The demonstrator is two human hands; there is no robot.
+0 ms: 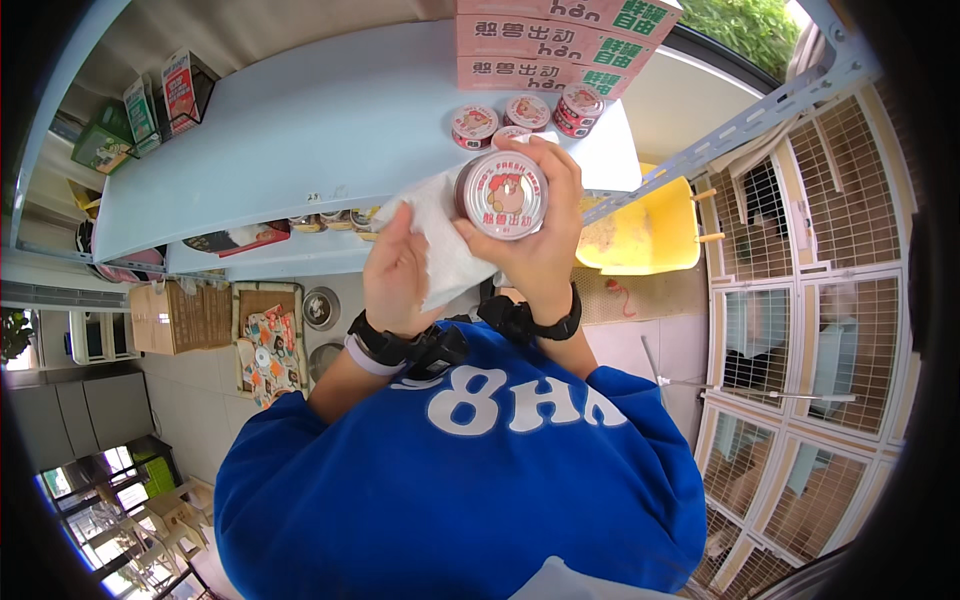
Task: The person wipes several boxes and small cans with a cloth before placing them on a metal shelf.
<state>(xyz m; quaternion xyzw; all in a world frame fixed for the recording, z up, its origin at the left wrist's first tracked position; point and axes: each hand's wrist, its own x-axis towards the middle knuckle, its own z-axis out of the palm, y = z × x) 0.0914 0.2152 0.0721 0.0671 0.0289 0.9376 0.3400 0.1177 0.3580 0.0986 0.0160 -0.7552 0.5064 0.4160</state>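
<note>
My right hand (550,225) is closed around a round tin can (507,195), its printed silver lid turned up toward me. A crumpled white wipe (440,235) is gripped in my left hand (395,275), just left of the can. The wipe reaches up to the can's left side and passes behind it; most of my left fingers are hidden by it. Beyond my hands, on the pale blue shelf (330,130), stand several similar cans (475,127), and at their right a short stack of cans (578,110).
Pink printed boxes (540,45) are stacked at the shelf's back. Packets in a black wire rack (190,95) stand far left. A yellow tub (660,235) sits at the shelf's right end, near wire-mesh cages (750,220). Below left are cardboard boxes (180,315) and a metal bowl (320,308).
</note>
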